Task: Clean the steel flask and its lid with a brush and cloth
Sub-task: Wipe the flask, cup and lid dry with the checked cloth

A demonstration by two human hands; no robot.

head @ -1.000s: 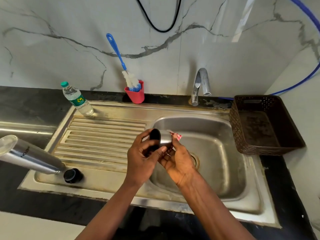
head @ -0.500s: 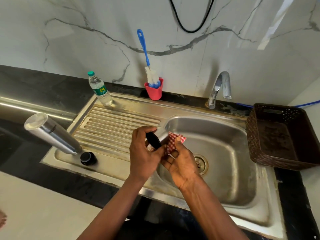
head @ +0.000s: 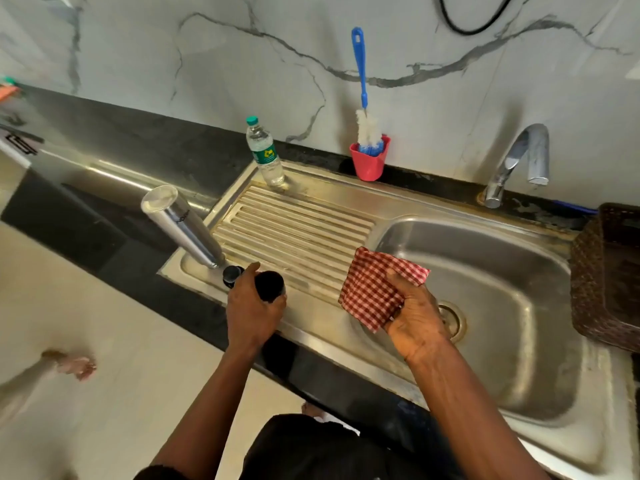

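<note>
The steel flask [head: 181, 225] stands upside down at the front left corner of the drainboard [head: 298, 233]. A small black stopper [head: 231, 274] sits right beside its mouth. My left hand [head: 251, 311] grips the flask's cup lid [head: 269, 285], whose dark inside faces up, just right of the stopper and low over the drainboard. My right hand [head: 414, 317] holds a red-and-white checked cloth [head: 375, 289] over the left edge of the sink basin [head: 485, 271]. The blue-handled bottle brush [head: 363, 109] stands in a red cup [head: 370, 161] against the wall.
A small plastic water bottle [head: 265, 155] stands at the back of the drainboard. The tap [head: 519, 161] rises behind the basin. A brown woven basket [head: 609, 271] sits on the counter to the right. Black countertop [head: 104, 188] stretches left.
My hands have parted. The left carried the cup lid left and down toward the stopper, while the right kept the cloth, now unfolded, by the basin. The view swung left.
</note>
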